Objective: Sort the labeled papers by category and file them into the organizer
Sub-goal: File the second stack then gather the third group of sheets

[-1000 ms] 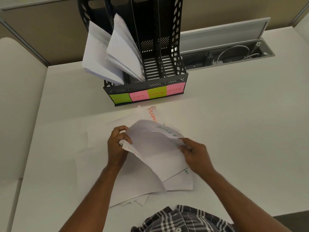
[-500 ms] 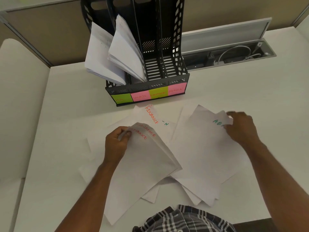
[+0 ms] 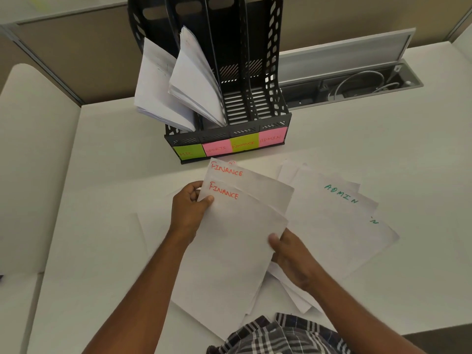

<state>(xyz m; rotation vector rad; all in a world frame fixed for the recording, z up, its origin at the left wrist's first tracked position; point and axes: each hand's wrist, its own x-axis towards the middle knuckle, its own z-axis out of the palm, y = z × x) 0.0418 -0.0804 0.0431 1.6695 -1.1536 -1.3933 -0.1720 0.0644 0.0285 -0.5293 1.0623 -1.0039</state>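
Observation:
My left hand [image 3: 189, 213] pinches the top left corner of a white sheet [image 3: 229, 241] marked FINANCE in red; a second FINANCE sheet [image 3: 250, 180] lies just behind it. My right hand [image 3: 293, 259] grips the right edge of the same stack, thumb on top. To the right, sheets marked ADMIN [image 3: 334, 215] in green lie fanned on the desk. The black organizer [image 3: 275, 121] stands beyond, its slots tagged HR, SPORTS, FINANCE and ADMIN. Papers [image 3: 178, 83] fill the two left slots; the two right slots look empty.
The white desk [image 3: 383, 154] runs out to the right and left of the papers. An open cable tray [image 3: 352, 85] with wires is set into the desk behind the organizer. A partition wall stands at the back. My plaid shirt shows at the bottom edge.
My right hand left the ADMIN sheet on the right pile and came back to grip the FINANCE stack's right edge. My left hand kept its hold and the FINANCE sheets now lie squared together.

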